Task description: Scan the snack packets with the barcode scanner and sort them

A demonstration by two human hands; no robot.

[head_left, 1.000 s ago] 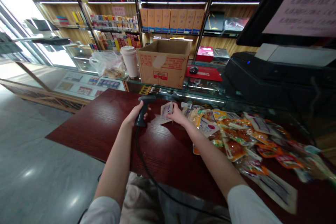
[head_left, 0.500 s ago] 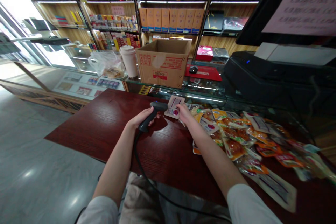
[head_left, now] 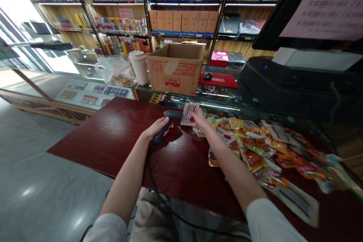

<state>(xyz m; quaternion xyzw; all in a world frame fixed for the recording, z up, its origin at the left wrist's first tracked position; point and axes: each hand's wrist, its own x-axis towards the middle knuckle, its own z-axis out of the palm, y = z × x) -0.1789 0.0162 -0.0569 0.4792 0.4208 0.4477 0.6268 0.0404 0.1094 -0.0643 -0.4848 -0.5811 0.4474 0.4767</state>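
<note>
In my left hand (head_left: 157, 128) is a black barcode scanner (head_left: 162, 133), its fingers wrapped round the handle and its cable trailing down toward my lap. The scanner's head points right, close to a pale food packet (head_left: 189, 112) with printed text and a dark red round mark. My right hand (head_left: 200, 121) pinches that packet by its right side, above the dark red wooden tabletop (head_left: 176, 170). Beside my right forearm lies a heap of clear and orange snack packets (head_left: 252, 143), partly overlapping. The packet's far face is hidden.
An open cardboard box (head_left: 174, 72) stands on the glass counter behind the table, with a white lidded cup (head_left: 139, 67) and a plastic bag (head_left: 113, 69) to its left. A mouse (head_left: 207, 76) rests on a red mat. At right are a black printer (head_left: 263, 79) and a screen (head_left: 317, 11).
The scanner and my left hand have shifted slightly right. The packet has turned a little, more upright, in my right hand, and the blue light on the scanner no longer shows.
</note>
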